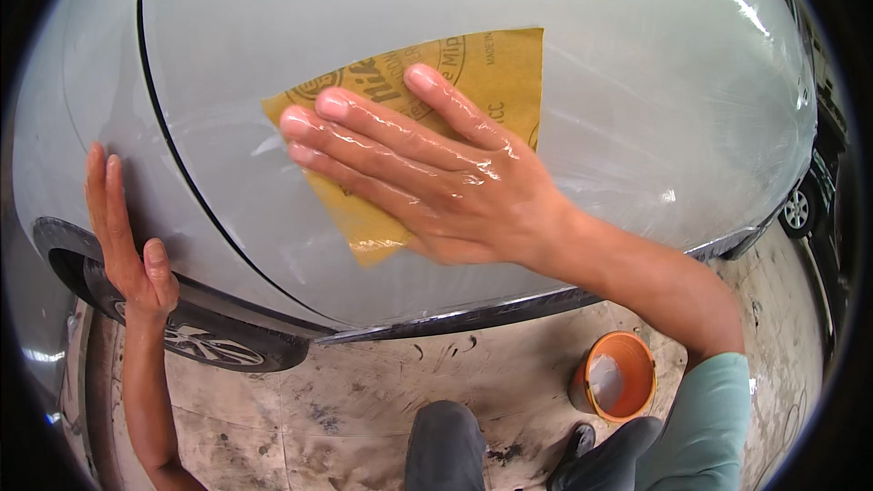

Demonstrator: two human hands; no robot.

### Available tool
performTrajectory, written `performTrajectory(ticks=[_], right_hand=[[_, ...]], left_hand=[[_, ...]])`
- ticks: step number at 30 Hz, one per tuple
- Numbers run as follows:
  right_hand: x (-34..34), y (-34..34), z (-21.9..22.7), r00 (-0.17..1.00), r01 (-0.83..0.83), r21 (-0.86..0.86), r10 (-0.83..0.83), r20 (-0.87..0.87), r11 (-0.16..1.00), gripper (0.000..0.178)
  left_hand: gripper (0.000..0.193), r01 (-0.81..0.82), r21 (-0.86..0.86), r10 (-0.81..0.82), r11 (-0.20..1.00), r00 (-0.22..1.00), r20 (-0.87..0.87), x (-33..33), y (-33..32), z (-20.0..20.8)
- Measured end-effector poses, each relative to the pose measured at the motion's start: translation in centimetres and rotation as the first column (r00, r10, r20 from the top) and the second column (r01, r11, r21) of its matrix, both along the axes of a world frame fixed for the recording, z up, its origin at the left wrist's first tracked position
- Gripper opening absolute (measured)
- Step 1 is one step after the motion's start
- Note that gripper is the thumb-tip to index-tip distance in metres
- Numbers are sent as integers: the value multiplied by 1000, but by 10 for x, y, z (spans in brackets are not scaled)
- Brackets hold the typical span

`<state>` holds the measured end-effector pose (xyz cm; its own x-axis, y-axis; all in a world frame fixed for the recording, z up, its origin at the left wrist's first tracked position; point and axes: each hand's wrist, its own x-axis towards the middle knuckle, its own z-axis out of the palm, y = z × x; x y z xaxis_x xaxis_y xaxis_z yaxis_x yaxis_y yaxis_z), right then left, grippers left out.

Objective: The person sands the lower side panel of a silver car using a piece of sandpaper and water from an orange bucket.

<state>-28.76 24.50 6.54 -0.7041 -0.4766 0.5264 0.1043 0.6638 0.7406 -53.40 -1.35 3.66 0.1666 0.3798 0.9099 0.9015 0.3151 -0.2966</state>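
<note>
Right hand (464,184): flat and wet, one finger spread from the rest.
Yellow sheet (511,82): beneath the right hand (corners showing past it), on the silver car body (655,127).
Left hand (130,259): unfolded, thumb apart; contact unclear.
Orange bucket (581,388): lower than the right hand.

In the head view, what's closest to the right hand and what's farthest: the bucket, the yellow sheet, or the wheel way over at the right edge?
From the right hand:
1. Sheet: touching, right under the palm.
2. Bucket: on the floor, lower right.
3. Wheel: at the far right edge, beyond the silver car.
</note>
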Motion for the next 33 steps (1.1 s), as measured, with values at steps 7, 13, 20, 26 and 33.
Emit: performTrajectory(ticks=[7, 13, 20, 26, 33], right_hand=[[72, 68, -39, 996, 87, 33, -86, -24, 996, 63], [21, 8, -1, 963, 121, 57, -131, 236, 991, 69], [31, 20, -14, 989, 132, -15, -131, 75, 991, 63], [46, 43, -18, 995, 75, 101, -81, 60, 992, 64], [8, 5, -6, 997, 47, -41, -45, 65, 998, 55]], left_hand=[[84, -190, -26, 191, 981, 981, 44, -38, -51, -22], [87, -206, 43, 206, 978, 979, -1, -49, -28, -39], [84, -213, 58, 217, 975, 974, -68, -41, -34, -20], [82, -219, 34, 219, 975, 976, -8, -45, -36, -30], [85, -163, 51, 163, 985, 987, 3, -45, -21, -38]])
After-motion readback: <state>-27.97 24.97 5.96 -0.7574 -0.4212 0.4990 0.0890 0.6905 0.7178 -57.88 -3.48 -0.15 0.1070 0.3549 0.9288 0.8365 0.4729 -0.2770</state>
